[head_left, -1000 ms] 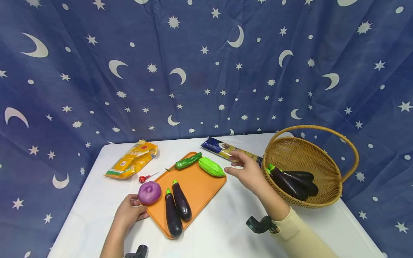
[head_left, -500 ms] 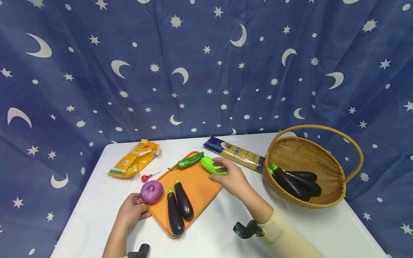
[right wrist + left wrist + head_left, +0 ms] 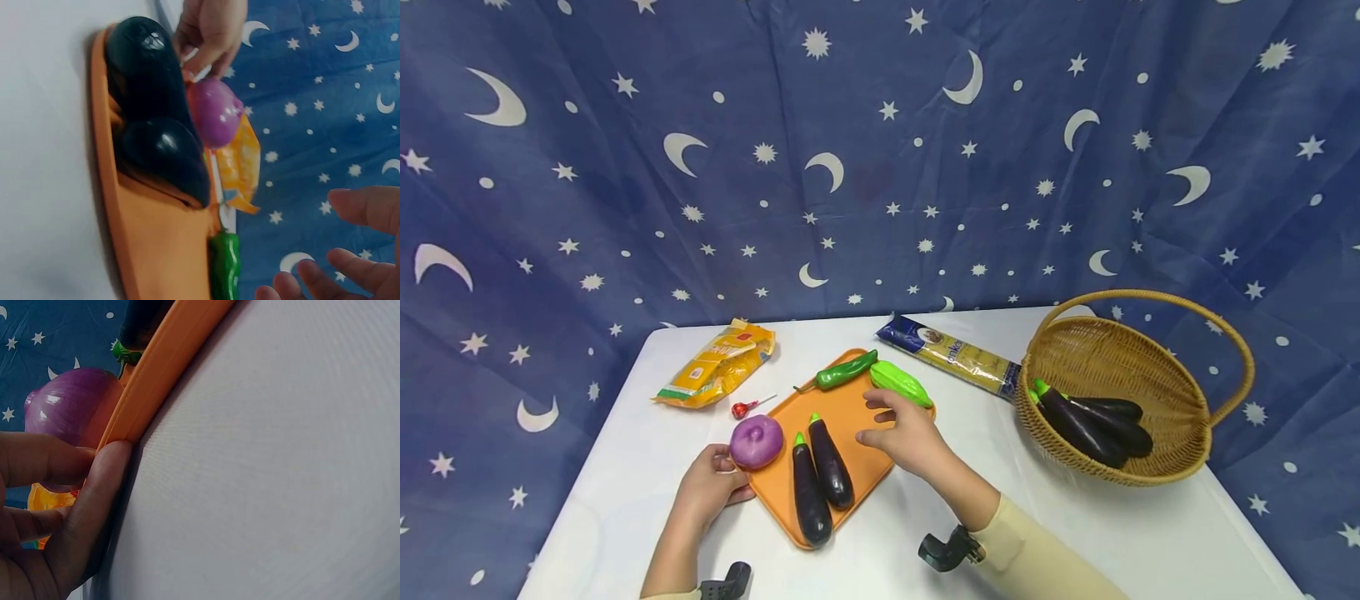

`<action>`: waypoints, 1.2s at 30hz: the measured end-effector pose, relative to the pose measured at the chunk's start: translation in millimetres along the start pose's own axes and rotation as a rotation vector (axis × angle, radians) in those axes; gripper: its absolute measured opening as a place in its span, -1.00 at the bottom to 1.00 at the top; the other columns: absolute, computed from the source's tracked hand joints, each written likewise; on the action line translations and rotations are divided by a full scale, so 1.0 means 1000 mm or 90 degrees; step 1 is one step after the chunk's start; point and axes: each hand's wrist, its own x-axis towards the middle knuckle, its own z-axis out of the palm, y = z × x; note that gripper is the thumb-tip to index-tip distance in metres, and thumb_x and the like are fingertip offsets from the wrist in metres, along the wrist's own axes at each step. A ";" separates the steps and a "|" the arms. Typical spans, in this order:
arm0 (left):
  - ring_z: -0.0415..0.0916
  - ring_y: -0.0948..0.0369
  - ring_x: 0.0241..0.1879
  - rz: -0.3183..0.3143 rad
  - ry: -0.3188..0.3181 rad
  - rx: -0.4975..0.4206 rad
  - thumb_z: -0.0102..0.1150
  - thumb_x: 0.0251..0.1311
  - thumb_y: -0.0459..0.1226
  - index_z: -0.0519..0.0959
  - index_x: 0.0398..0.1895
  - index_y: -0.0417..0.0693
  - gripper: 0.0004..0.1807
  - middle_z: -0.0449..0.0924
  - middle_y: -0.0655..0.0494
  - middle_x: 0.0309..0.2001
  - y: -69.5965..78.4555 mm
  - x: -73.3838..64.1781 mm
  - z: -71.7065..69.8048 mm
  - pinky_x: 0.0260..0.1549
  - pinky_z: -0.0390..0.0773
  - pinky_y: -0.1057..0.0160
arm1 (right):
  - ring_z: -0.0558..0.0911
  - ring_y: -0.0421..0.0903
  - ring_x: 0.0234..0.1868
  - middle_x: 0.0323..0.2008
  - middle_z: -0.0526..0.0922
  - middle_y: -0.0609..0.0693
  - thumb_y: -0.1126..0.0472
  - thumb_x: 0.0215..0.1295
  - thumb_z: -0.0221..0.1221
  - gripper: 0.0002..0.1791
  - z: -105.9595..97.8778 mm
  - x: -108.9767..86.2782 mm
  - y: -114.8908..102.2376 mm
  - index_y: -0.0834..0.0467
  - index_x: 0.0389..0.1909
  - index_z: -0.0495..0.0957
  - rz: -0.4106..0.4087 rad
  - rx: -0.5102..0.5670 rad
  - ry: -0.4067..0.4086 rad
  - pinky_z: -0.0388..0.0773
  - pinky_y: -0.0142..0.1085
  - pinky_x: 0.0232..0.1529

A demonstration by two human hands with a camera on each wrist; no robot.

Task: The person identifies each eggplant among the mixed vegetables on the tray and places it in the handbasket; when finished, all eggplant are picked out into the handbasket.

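Observation:
My left hand (image 3: 711,483) pinches the left corner of an orange tray (image 3: 867,425) between thumb and fingers, as the left wrist view shows. Beside that grip a purple onion (image 3: 756,442) sits on the tray. Two eggplants (image 3: 812,500) lie side by side at the tray's near end. Over the right part of the tray, my right hand (image 3: 906,435) hovers with fingers spread and nothing in them. Just beyond it are a light green bitter melon (image 3: 901,383) and a green chili pepper (image 3: 847,371), both along the tray's far end.
A wicker basket (image 3: 1187,433) with several eggplants stands at the right. A pasta packet (image 3: 951,353) lies behind the tray. A yellow snack bag (image 3: 718,365) and a red lollipop (image 3: 742,409) are at the left. A starry blue curtain (image 3: 880,167) hangs behind the white table.
My right hand has moved left, from near the pasta packet, past the bitter melon, to over the tray towards the eggplants. The left hand keeps its place at the tray's corner.

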 end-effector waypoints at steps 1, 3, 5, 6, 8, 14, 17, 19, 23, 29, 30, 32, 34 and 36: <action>0.63 0.18 -0.47 0.000 -0.001 -0.002 0.25 0.07 -0.53 0.18 0.35 -0.43 -0.26 0.33 -0.32 -0.01 0.000 0.000 0.000 -0.41 0.78 0.22 | 0.56 0.08 0.17 0.18 0.58 0.00 0.15 0.16 0.44 -0.35 0.003 0.000 0.000 0.04 0.29 0.50 -0.001 -0.003 -0.003 0.71 -0.09 0.03; 0.63 0.17 -0.47 -0.002 -0.004 -0.006 0.24 0.09 -0.54 0.17 0.35 -0.43 -0.26 0.33 -0.32 0.00 0.000 0.000 0.000 -0.40 0.78 0.21 | 0.57 0.07 0.16 0.18 0.58 0.00 0.14 0.15 0.44 -0.36 0.009 -0.001 0.002 0.04 0.28 0.50 -0.007 -0.014 -0.008 0.70 -0.09 0.02; 0.64 0.17 -0.47 -0.006 -0.004 -0.004 0.24 0.09 -0.54 0.17 0.36 -0.43 -0.26 0.33 -0.32 -0.01 0.000 0.000 0.000 -0.40 0.78 0.20 | 0.57 0.07 0.15 0.18 0.59 0.00 0.13 0.15 0.44 -0.37 0.014 -0.002 0.003 0.05 0.27 0.51 -0.014 -0.021 -0.014 0.70 -0.08 0.01; 0.63 0.17 -0.47 -0.008 -0.004 -0.004 0.24 0.10 -0.54 0.17 0.36 -0.42 -0.26 0.33 -0.32 -0.01 0.000 0.000 0.000 -0.41 0.78 0.20 | 0.57 0.07 0.14 0.18 0.58 0.00 0.14 0.15 0.44 -0.37 0.017 -0.002 0.003 0.06 0.27 0.51 -0.015 -0.023 -0.018 0.70 -0.08 0.01; 0.63 0.17 -0.47 -0.010 -0.003 -0.003 0.25 0.10 -0.53 0.17 0.36 -0.42 -0.26 0.33 -0.31 -0.02 0.001 0.001 0.000 -0.41 0.78 0.21 | 0.58 0.07 0.14 0.18 0.59 0.00 0.15 0.13 0.44 -0.37 0.023 -0.002 0.005 0.06 0.26 0.52 -0.014 -0.025 -0.024 0.69 -0.06 0.01; 0.63 0.18 -0.48 -0.008 0.000 -0.003 0.24 0.09 -0.53 0.17 0.35 -0.41 -0.26 0.33 -0.28 -0.04 0.002 0.001 0.001 -0.42 0.78 0.22 | 0.57 0.09 0.14 0.18 0.58 0.00 0.16 0.09 0.46 -0.35 0.037 -0.003 0.009 0.06 0.26 0.52 0.006 -0.022 -0.035 0.68 -0.02 0.02; 0.62 0.19 -0.48 -0.004 0.000 -0.002 0.23 0.09 -0.53 0.18 0.34 -0.42 -0.27 0.33 -0.27 -0.05 0.002 0.000 0.001 -0.43 0.78 0.22 | 0.58 0.08 0.13 0.17 0.58 0.01 0.16 0.08 0.48 -0.34 0.043 -0.004 0.010 0.07 0.25 0.53 0.013 -0.020 -0.040 0.68 -0.03 0.01; 0.62 0.19 -0.48 -0.003 0.001 0.003 0.23 0.09 -0.52 0.18 0.34 -0.42 -0.28 0.33 -0.27 -0.05 0.001 0.000 0.001 -0.43 0.78 0.23 | 0.58 0.07 0.10 0.17 0.58 0.01 0.17 0.07 0.49 -0.34 0.047 -0.004 0.011 0.07 0.24 0.53 0.016 -0.025 -0.044 0.69 -0.05 -0.02; 0.62 0.20 -0.48 0.000 0.001 0.014 0.24 0.10 -0.51 0.19 0.34 -0.42 -0.28 0.33 -0.27 -0.05 0.002 0.000 0.000 -0.44 0.77 0.25 | 0.59 0.05 0.06 0.16 0.59 0.01 0.18 0.05 0.50 -0.33 0.053 -0.005 0.014 0.09 0.23 0.54 0.016 -0.038 -0.048 0.70 -0.09 -0.05; 0.62 0.19 -0.48 -0.004 0.001 0.012 0.24 0.10 -0.51 0.18 0.34 -0.42 -0.28 0.32 -0.26 -0.07 0.003 0.000 0.000 -0.43 0.78 0.23 | 0.59 0.04 0.05 0.17 0.58 0.06 0.19 0.01 0.52 -0.30 0.061 -0.006 0.019 0.12 0.24 0.53 0.014 -0.055 -0.044 0.68 -0.06 0.02; 0.62 0.19 -0.48 -0.005 0.001 0.009 0.24 0.10 -0.52 0.18 0.34 -0.42 -0.28 0.32 -0.26 -0.07 0.003 0.000 0.000 -0.43 0.78 0.23 | 0.59 0.03 0.05 0.17 0.58 0.07 0.19 0.01 0.52 -0.29 0.062 -0.006 0.019 0.13 0.24 0.53 0.015 -0.060 -0.044 0.68 -0.06 0.03; 0.62 0.18 -0.48 -0.004 0.000 0.007 0.24 0.09 -0.52 0.18 0.34 -0.43 -0.28 0.32 -0.25 -0.08 0.002 0.000 0.000 -0.43 0.78 0.22 | 0.60 0.03 0.04 0.17 0.57 0.08 0.18 -0.01 0.53 -0.28 0.065 -0.005 0.020 0.14 0.24 0.52 0.018 -0.066 -0.044 0.68 -0.07 0.03; 0.63 0.18 -0.48 -0.004 -0.001 0.006 0.24 0.09 -0.53 0.18 0.34 -0.43 -0.27 0.32 -0.25 -0.08 0.002 0.000 0.000 -0.43 0.78 0.22 | 0.60 0.03 0.05 0.17 0.57 0.09 0.17 -0.01 0.53 -0.27 0.067 -0.005 0.021 0.15 0.24 0.52 0.022 -0.072 -0.043 0.68 -0.08 0.04; 0.63 0.18 -0.48 -0.003 -0.001 0.003 0.24 0.08 -0.53 0.18 0.34 -0.43 -0.27 0.33 -0.24 -0.08 0.001 0.001 0.000 -0.43 0.78 0.22 | 0.61 0.03 0.07 0.17 0.57 0.10 0.15 0.00 0.53 -0.27 0.069 -0.004 0.021 0.15 0.24 0.52 0.024 -0.081 -0.042 0.67 -0.07 0.06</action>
